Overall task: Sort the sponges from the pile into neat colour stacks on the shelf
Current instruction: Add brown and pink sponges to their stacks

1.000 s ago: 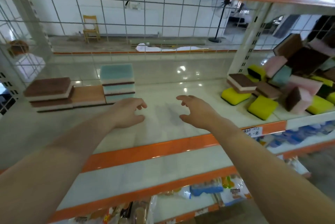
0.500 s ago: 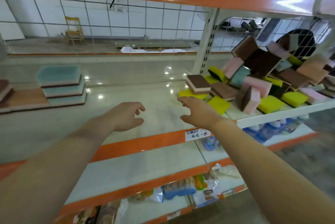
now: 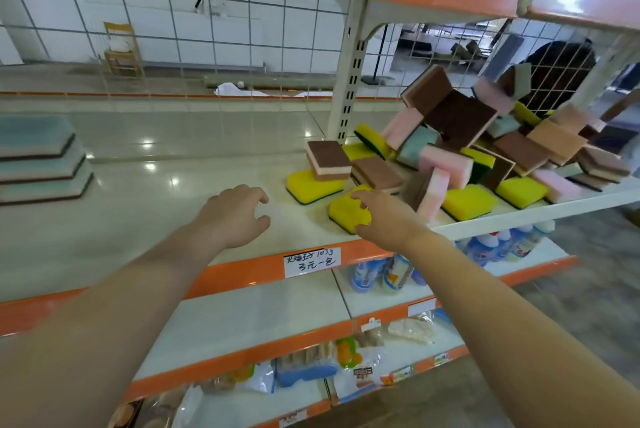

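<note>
A: Listing from the head view: pile of sponges (image 3: 485, 150), right section of the shelf (image 3: 145, 219), heaped against the wire mesh back. Colours?

B: Yellow with dark green scrub backing, pink, pale teal, tan, and brown-topped with cream layers. Many lie tilted or on edge; a few lie flat at the front.

A: Item nearest the front edge?

B: One yellow sponge (image 3: 348, 212), flat, rounded corners, dark underside. Right hand (image 3: 384, 219) is at it, thumb and fingers spread around its right end; whether they press it I cannot tell. It is not lifted.

A: Left hand (image 3: 235, 216)?

B: Hovering over bare shelf just left of that sponge, fingers loosely curled, holding nothing.

A: Sorted stock?

B: Teal stack (image 3: 38, 157), far left, three sponges visible, dark scrub layers between, edges roughly aligned.

A: Other entries?

B: Handwritten price label (image 3: 311, 262) on the orange shelf lip; blue bottles (image 3: 498, 245) and packaged goods (image 3: 304, 368) on lower shelves.
</note>
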`<control>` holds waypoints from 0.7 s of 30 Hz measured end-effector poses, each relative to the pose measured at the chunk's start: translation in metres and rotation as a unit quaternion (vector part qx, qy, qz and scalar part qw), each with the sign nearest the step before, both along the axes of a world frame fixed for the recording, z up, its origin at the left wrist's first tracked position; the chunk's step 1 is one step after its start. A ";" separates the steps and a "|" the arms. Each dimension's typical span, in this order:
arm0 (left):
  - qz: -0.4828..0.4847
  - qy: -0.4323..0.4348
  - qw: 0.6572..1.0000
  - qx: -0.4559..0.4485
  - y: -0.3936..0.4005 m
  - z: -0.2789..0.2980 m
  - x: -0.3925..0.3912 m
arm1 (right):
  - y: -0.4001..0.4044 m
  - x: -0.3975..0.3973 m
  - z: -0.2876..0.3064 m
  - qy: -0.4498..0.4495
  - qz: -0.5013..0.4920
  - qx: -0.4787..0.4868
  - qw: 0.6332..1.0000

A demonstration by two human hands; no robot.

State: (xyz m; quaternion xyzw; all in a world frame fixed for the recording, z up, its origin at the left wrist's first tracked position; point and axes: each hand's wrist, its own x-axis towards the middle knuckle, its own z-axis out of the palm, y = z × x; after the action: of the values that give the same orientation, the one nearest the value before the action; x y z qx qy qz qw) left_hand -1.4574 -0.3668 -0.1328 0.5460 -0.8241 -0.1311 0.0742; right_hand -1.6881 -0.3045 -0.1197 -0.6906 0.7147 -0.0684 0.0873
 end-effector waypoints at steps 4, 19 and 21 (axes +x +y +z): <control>0.001 -0.006 1.000 -0.025 -0.012 0.002 -0.023 | -0.010 -0.019 0.001 -0.011 -0.046 -0.027 0.999; -0.069 0.014 0.997 -0.016 -0.094 0.023 -0.095 | -0.075 -0.073 0.003 -0.037 -0.133 -0.025 0.990; -0.084 -0.001 0.996 -0.009 -0.105 0.022 -0.099 | -0.081 -0.077 0.002 -0.050 -0.144 -0.027 0.988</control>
State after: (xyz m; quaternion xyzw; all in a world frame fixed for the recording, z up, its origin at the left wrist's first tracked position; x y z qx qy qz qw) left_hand -1.5563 -0.4716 -0.1109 0.4742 -0.8683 -0.1292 0.0669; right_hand -1.7655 -0.3854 -0.1173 -0.5784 0.7992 -0.1337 0.0938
